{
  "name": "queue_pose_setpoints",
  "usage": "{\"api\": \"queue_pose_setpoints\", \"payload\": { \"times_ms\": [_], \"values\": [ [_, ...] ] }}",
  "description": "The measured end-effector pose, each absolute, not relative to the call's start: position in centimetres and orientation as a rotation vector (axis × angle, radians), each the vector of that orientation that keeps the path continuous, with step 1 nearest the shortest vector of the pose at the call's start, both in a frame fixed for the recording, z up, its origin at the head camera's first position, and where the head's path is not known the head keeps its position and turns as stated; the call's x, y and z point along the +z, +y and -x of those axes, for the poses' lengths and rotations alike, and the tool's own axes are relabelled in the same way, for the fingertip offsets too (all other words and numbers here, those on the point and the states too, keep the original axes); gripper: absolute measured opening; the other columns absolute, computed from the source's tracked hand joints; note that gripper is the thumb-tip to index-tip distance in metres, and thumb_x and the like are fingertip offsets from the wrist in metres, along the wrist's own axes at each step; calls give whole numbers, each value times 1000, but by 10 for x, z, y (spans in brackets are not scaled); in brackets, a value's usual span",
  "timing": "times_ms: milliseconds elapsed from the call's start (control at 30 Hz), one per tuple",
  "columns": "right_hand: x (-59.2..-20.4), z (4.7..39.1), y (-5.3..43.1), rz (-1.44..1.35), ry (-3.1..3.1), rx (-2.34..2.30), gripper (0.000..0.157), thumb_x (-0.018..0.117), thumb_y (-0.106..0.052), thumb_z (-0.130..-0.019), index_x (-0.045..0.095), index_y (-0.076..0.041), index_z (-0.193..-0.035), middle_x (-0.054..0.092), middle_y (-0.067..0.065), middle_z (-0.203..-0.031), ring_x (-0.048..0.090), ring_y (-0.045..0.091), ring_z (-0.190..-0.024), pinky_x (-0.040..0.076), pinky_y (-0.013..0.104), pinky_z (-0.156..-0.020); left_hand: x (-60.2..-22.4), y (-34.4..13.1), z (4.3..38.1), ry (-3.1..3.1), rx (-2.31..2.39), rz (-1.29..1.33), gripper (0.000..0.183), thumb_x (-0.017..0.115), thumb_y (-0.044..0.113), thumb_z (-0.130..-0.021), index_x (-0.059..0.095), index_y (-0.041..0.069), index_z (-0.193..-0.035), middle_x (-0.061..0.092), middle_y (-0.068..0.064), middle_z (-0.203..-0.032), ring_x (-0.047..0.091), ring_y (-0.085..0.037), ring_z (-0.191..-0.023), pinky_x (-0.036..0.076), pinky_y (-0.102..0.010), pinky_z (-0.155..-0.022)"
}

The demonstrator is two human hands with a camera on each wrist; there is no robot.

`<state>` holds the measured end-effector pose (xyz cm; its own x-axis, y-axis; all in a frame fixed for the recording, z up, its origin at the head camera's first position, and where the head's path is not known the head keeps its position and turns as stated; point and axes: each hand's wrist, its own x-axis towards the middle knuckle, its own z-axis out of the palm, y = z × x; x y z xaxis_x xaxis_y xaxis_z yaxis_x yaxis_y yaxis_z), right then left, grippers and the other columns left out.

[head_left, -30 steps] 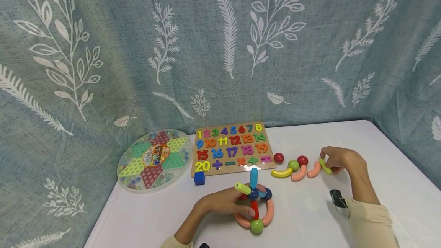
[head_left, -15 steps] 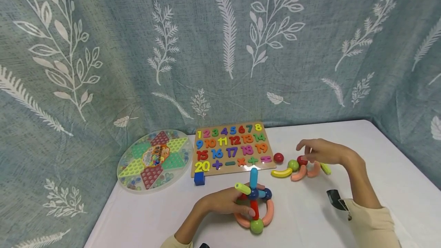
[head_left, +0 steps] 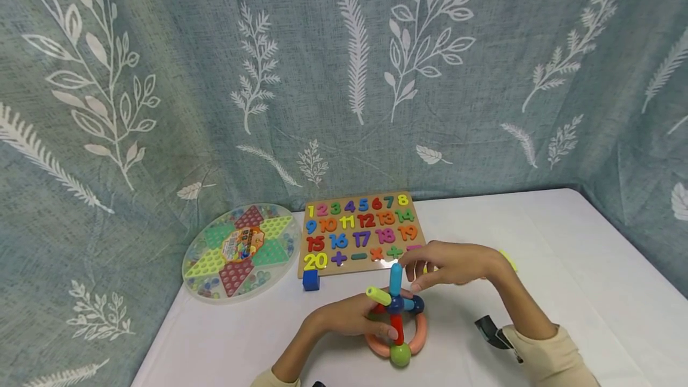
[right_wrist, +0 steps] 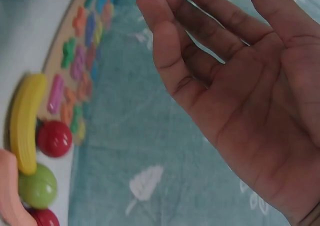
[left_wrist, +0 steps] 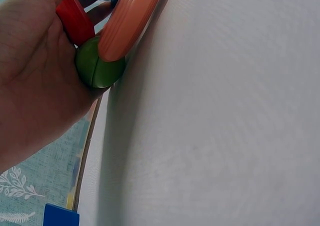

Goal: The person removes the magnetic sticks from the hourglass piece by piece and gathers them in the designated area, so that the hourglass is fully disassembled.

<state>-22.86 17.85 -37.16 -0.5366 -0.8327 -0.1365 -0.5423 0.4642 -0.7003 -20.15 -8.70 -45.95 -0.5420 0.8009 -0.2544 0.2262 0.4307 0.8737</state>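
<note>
My left hand (head_left: pixel 344 316) grips a toy structure of magnetic rods and balls, its thumb lying on a red rod (head_left: pixel 396 328). A light blue rod (head_left: pixel 396 279) stands upright from a dark blue ball (head_left: pixel 396 304), and a yellow-green rod (head_left: pixel 378 295) slants left. Below, curved salmon rods meet at a green ball (head_left: pixel 400 354). Another green ball (left_wrist: pixel 99 63) shows against the palm in the left wrist view. My right hand (head_left: pixel 457 261) hovers beside the upright rod with loosely bent fingers; whether they touch it I cannot tell. Its palm (right_wrist: pixel 245 106) holds nothing.
Loose pieces lie right of the structure: a yellow curved rod (right_wrist: pixel 25 121), a red ball (right_wrist: pixel 54 138), a green ball (right_wrist: pixel 39 186) and a salmon curved rod (right_wrist: pixel 7 186). Behind are a number board (head_left: pixel 355 258), a blue cube (head_left: pixel 311 280) and a round Chinese checkers board (head_left: pixel 215 237).
My right hand has left the yellow-green rod at the right, passed over the red ball and come left to the structure. My left hand has stayed in place.
</note>
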Motion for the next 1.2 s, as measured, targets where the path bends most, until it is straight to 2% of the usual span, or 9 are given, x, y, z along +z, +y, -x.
{"api": "queue_pose_setpoints", "payload": {
  "times_ms": [167,333,467,633,767,900,1000,1100,1200],
  "values": [
    [-381,230,166,1177,2180,-862,19,66,-31,-103,70,-16,-114,72,-3,-107,65,4,-99,57,24,-89,-460,-88,201,2022,1078,-849,58,70,27,-101,47,19,-154,57,4,-152,47,-8,-146,35,-36,-129],
    [-386,230,162,1177,2176,-865,21,63,-32,-105,71,-15,-114,73,-2,-109,66,8,-99,56,24,-88,-460,-88,201,1989,1100,-861,65,69,26,-102,40,20,-159,52,1,-159,42,-12,-152,32,-34,-130],
    [-388,231,159,1226,2200,-861,18,63,-32,-105,72,-18,-112,74,-5,-109,66,8,-99,57,25,-89,-460,-88,201,1985,1101,-868,64,69,25,-102,40,19,-159,52,0,-159,43,-13,-152,32,-35,-130],
    [-388,232,152,1345,2216,-901,13,69,-31,-101,73,-19,-104,73,-9,-97,65,1,-93,59,25,-91,-460,-88,201,1989,1100,-850,62,69,24,-102,41,20,-157,53,3,-157,42,-10,-151,31,-38,-131],
    [-387,231,149,1350,2221,-943,9,71,-23,-97,70,-14,-97,72,-6,-87,66,-2,-87,61,25,-89,-460,-88,201,1983,1103,-865,62,70,23,-102,42,19,-157,54,2,-156,43,-8,-149,32,-36,-131],
    [-386,230,148,1261,2259,-1016,7,68,-8,-92,66,-9,-98,72,2,-95,70,4,-90,62,28,-90,-461,-87,202,1981,1108,-881,59,69,26,-102,46,19,-155,55,3,-156,44,-7,-148,34,-32,-128],
    [-385,229,149,1205,2332,-1029,9,67,-5,-90,63,-10,-95,69,-1,-92,70,5,-89,63,27,-87,-461,-86,203,1980,1111,-887,57,69,28,-102,48,21,-155,54,5,-158,42,-8,-151,35,-32,-128],
    [-382,229,152,1183,2407,-1003,10,72,-10,-89,62,-12,-89,64,-8,-81,66,3,-81,61,25,-80,-461,-85,203,1981,1111,-892,57,69,27,-102,48,22,-155,52,6,-160,39,-9,-154,33,-32,-129],
    [-379,232,158,1204,2482,-996,18,76,-12,-88,59,-14,-83,57,-6,-72,56,6,-71,52,20,-67,-461,-85,203,1981,1117,-899,58,69,24,-102,47,21,-156,51,7,-160,38,-8,-155,32,-31,-129]
  ]
}}
